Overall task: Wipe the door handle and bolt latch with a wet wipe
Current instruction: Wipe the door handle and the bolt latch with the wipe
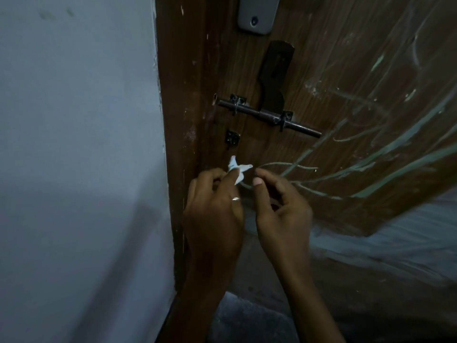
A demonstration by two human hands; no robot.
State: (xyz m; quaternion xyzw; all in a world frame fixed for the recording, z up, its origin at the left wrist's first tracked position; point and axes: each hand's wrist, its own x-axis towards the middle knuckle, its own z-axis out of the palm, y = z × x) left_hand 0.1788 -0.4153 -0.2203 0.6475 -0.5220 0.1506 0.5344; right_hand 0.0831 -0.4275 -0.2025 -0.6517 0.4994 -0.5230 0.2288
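A dark metal bolt latch (267, 115) runs across the brown wooden door (346, 70), its rod pushed left toward the frame. Its flat hasp plate (274, 75) stands upright above the rod. A grey handle plate (257, 16) shows at the top edge, cut off by the frame. My left hand (215, 214), with a ring on one finger, pinches a small crumpled white wet wipe (237, 170) below the latch. My right hand (282, 209) is just to the right of the wipe, fingers curled and apart, holding nothing.
A pale wall (79, 144) fills the left side. A small dark bracket (232, 139) sits on the door under the latch. Pale green scribbles (385, 149) cover the door's right part. The floor below is dim and patchy.
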